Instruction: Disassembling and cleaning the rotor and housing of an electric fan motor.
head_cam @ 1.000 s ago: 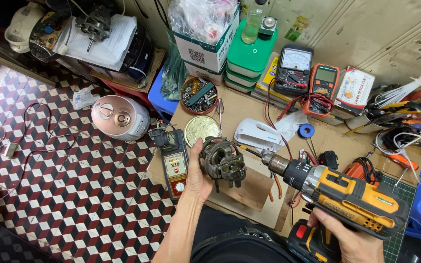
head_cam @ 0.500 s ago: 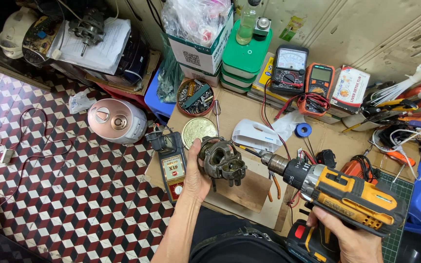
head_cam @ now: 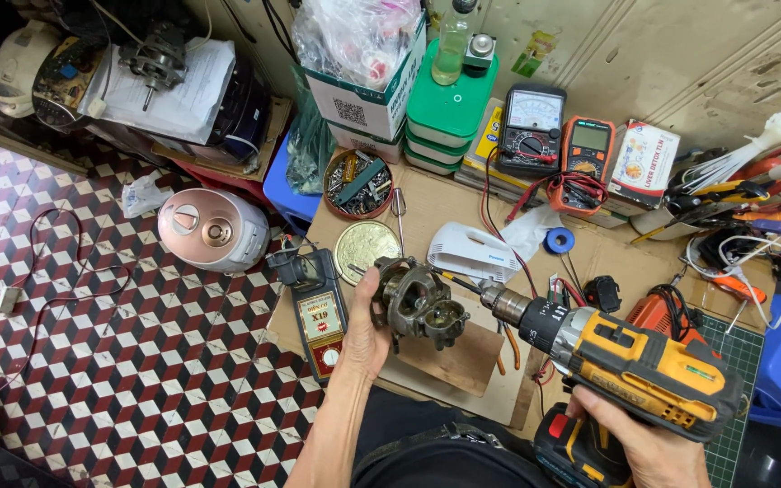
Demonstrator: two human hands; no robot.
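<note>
Fastener step rn: left hand (head_cam: pixel 365 336) gripping motor (head_cam: pixel 419 305) over wood block (head_cam: pixel 452 358) on counter (head_cam: pixel 445 203), right hand (head_cam: pixel 645 445) clamped on drill (head_cam: pixel 621 360), bit at motor's side. Prob needs steady hold + straight bit next.

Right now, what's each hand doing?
Left hand: closed on the grimy grey metal motor housing.
Right hand: closed on the yellow-and-black cordless drill.

Bench (head_cam: pixel 625 280), back edge: two meters (head_cam: pixel 553 145). Left edge: tin of screws (head_cam: pixel 359 183), lid (head_cam: pixel 365 246) before it. Front: motor (head_cam: pixel 418 303), drill (head_cam: pixel 625 361) to its right.
</note>
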